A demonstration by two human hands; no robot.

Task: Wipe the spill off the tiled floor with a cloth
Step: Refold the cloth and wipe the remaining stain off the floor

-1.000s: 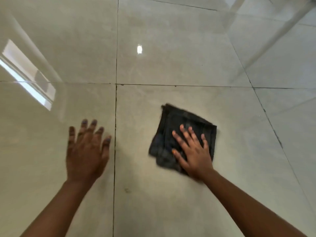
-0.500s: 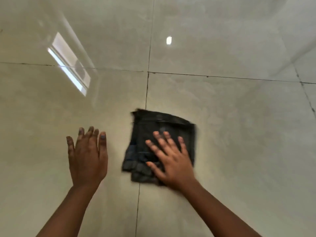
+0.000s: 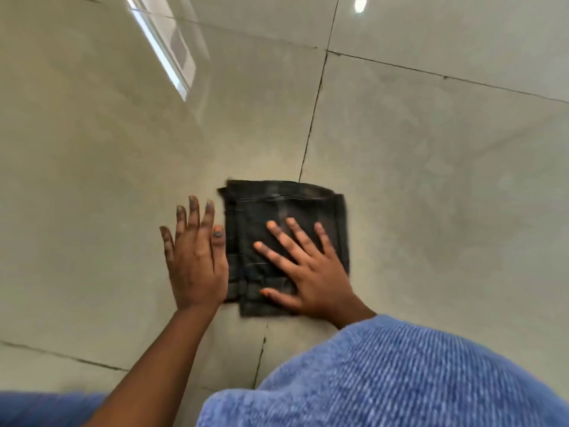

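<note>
The left hand [image 3: 195, 260] is lying flat on the glossy grey tiled floor [image 3: 92, 180], fingers straight, holding nothing, just beside the left edge of the dark grey folded cloth [image 3: 277, 208]. The right hand [image 3: 311, 266] is pressing down on this cloth with spread, straight fingers, not gripping it. The cloth is sitting across a grout line. I am judging it soft, light and probably sliding easily on such smooth tile; a flat palm in the middle is controlling it best. No writing or label is showing

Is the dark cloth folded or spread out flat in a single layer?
Folded. The cloth shows stacked layers and doubled edges along its top and left sides, forming a compact square under the right hand, which presses it flat with straight fingers.
</note>
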